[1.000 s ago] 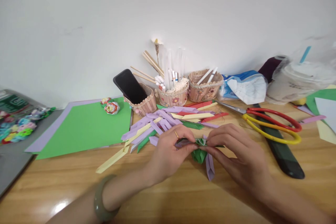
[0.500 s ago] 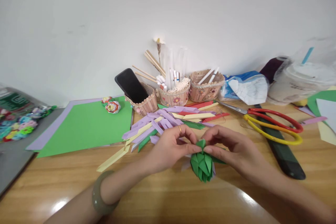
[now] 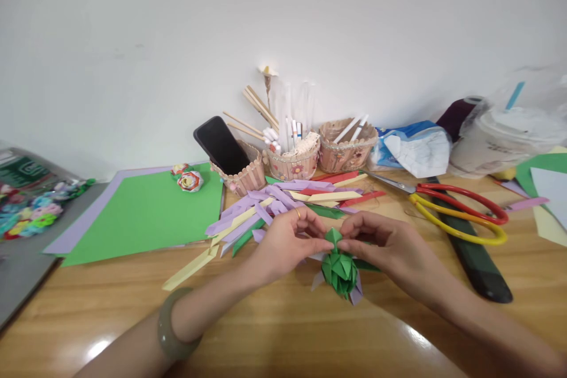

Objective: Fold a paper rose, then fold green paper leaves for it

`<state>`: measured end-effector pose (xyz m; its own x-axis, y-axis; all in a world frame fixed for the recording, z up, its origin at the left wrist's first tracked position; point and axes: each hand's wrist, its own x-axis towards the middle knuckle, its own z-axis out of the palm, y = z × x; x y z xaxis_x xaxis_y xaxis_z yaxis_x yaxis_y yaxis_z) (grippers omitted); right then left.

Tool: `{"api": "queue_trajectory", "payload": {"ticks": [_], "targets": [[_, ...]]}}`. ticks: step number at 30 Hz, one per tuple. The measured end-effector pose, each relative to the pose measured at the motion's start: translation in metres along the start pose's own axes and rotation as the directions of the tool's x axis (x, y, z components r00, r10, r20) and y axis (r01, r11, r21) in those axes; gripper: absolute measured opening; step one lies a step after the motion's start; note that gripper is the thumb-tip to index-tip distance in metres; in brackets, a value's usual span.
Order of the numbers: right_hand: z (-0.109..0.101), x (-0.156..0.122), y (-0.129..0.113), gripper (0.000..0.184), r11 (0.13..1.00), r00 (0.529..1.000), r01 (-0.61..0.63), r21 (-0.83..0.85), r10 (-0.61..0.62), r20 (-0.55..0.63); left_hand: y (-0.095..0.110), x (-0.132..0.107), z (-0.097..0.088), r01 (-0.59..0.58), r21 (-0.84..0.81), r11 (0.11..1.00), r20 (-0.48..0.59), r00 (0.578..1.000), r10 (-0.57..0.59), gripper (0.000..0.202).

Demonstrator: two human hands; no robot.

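Note:
Between my two hands is a folded green paper piece [image 3: 339,272] with layered, pointed petals. My left hand [image 3: 297,243] pinches its upper tip from the left, thumb against fingers. From the right, my right hand [image 3: 384,240] pinches the same tip with thumb and forefinger. Pale purple paper points [image 3: 357,290] show under and beside the green piece. Just beyond my hands lies a pile of folded paper strips [image 3: 277,199] in purple, yellow, green and red. A single yellow strip [image 3: 191,269] lies left of the pile.
Scissors [image 3: 460,212] with red and yellow handles lie at the right across a dark flat tool [image 3: 481,266]. Green paper sheets [image 3: 150,212] lie at the left. Along the wall stand a phone [image 3: 222,146], decorated baskets [image 3: 293,164] with pens, and a lidded cup [image 3: 505,136].
The green paper piece has tilted and shifted slightly up and left, showing more of its upper tip and the purple points. Both hands still pinch it.

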<state>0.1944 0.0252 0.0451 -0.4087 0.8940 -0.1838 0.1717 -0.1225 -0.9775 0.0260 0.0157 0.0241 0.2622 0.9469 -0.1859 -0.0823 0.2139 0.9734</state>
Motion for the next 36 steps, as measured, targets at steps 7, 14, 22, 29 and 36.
{"api": "queue_trajectory", "payload": {"ticks": [7,14,22,29,36], "targets": [[-0.004,0.001,0.002,0.028,0.99,0.988,-0.143,0.022,0.141,0.062,0.0,0.002,-0.002,0.148,-0.076,0.986,0.024,0.989,-0.147,0.032],[-0.006,0.003,0.008,0.024,0.986,0.974,-0.168,0.008,0.164,0.153,0.0,0.001,-0.002,0.217,-0.084,0.973,0.068,0.975,-0.211,0.026],[-0.001,0.0,0.01,0.015,0.992,0.997,-0.005,-0.124,0.015,0.078,0.001,0.002,-0.001,0.162,-0.014,0.987,0.03,0.986,-0.161,0.022],[0.001,-0.003,0.012,0.011,0.937,0.992,0.125,-0.325,-0.124,0.024,-0.003,0.0,0.001,0.062,0.053,0.997,-0.002,0.998,-0.062,0.015],[0.001,-0.009,0.018,0.011,0.732,0.91,0.355,-0.581,-0.414,0.035,-0.007,-0.01,0.004,-0.149,0.391,0.908,-0.054,0.982,0.184,0.005]]}}
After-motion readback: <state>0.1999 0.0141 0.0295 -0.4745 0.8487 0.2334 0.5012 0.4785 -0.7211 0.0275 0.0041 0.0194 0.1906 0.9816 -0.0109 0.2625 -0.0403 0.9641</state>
